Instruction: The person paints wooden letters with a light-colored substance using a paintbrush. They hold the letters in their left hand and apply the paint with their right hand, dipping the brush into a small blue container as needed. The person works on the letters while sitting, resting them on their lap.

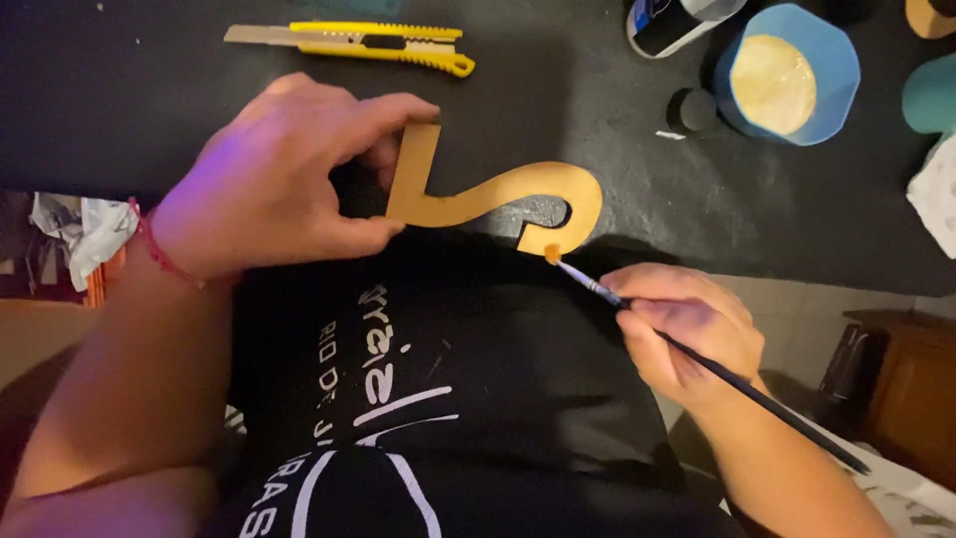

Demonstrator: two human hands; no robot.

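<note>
Right hand (687,334) pinching paintbrush (697,354) (tip on cutout (498,194)), left hand (264,179) grip around cutout's end

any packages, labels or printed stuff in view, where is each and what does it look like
Dark bottle with a blue and white label: lying at the top edge of the black table, left of the blue cup of yellow paint.
White print on the person's black shirt: bottom centre, letters and curved lines.
No screens or signs.
</note>
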